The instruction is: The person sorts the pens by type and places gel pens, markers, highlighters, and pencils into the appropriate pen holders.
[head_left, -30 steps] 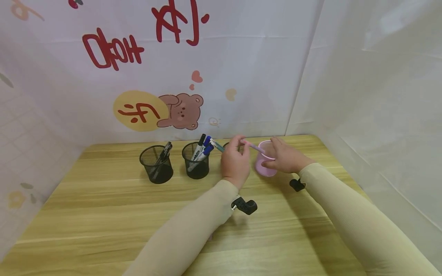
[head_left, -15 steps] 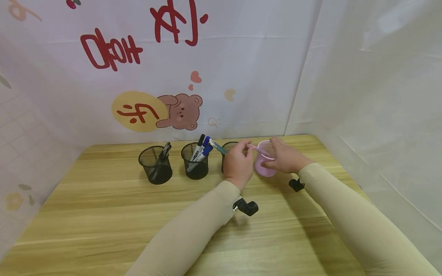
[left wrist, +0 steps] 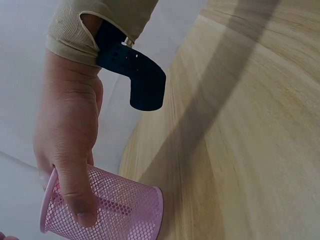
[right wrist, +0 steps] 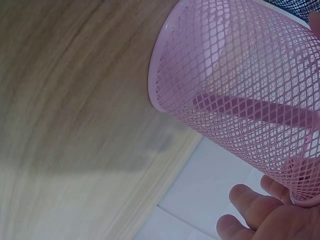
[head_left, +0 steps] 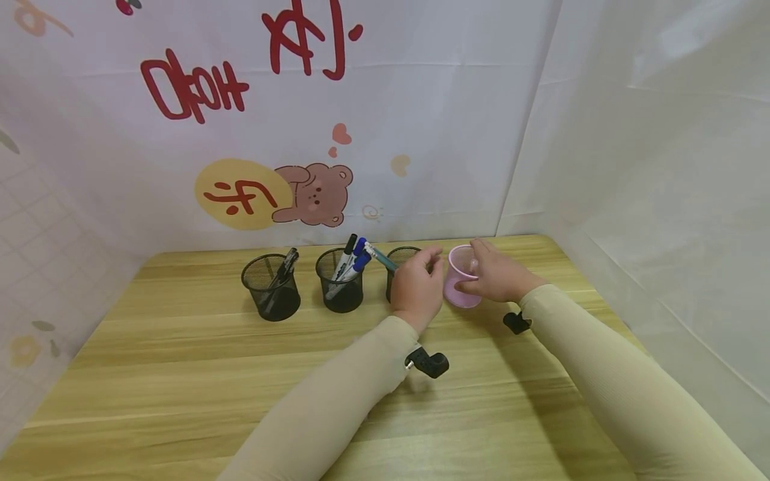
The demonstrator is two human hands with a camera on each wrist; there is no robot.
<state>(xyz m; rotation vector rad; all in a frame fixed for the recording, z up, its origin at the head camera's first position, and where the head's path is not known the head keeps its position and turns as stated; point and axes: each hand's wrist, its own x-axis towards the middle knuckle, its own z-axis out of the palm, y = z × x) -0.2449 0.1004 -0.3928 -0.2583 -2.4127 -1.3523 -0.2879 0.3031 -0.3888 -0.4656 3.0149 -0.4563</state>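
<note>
My right hand (head_left: 496,272) holds the pink mesh pen cup (left wrist: 122,205) upright on the table, thumb on its near side, other fingers at the far side. A slim pinkish pen (right wrist: 250,110) shows through the mesh, lying at a slant inside. Just left of this cup hovers my left hand (head_left: 416,284), holding nothing, its fingers bent and apart from the thumb. Behind that hand, partly hidden, stands a black mesh cup (head_left: 397,254), with a teal pen (head_left: 382,256) leaning out to the left.
Further left on the wooden table (head_left: 180,374) stand two more black mesh cups, one with markers (head_left: 351,260) capped in black and blue, the other with black pens (head_left: 285,267). A white printed cloth wall (head_left: 451,133) rises behind the table.
My left hand has moved slightly right and lowered the pinkish pen into the pink cup, then let go of it. The right hand has kept its hold on the cup.
</note>
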